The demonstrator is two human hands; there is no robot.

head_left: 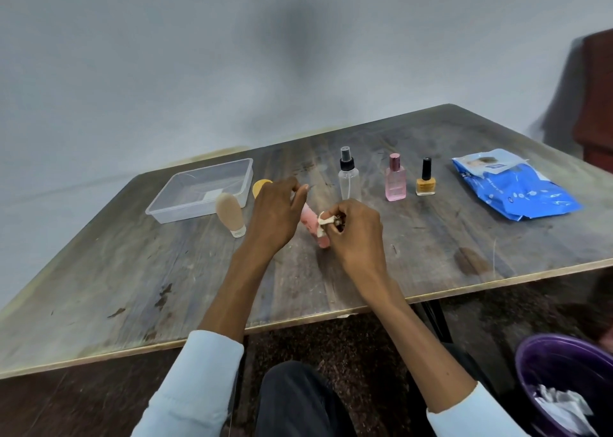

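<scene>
Middle of the table [431, 270], about halfway between its near and far edges: your left hand [275, 214] curls round the far end of the pink tube [313, 229], while your right hand [356, 232] pinches a crumpled white wipe [325, 220] against the tube's side, so both hands are closed on what they carry. The tube looks light, soft-walled and smooth, likely slippery under a damp wipe and likely to dent if squeezed hard. Take it near an end, where it should be stiffer, not at mid-body. Its long axis runs slantwise, from the far-left end under your left fingers down to the free rounded end aimed at the table's near edge. Which end carries the cap cannot be told. A clear plastic box [172, 201] and a beige tube [230, 212] stand towards the left edge, with a spray bottle [350, 179] just beyond your hands
</scene>
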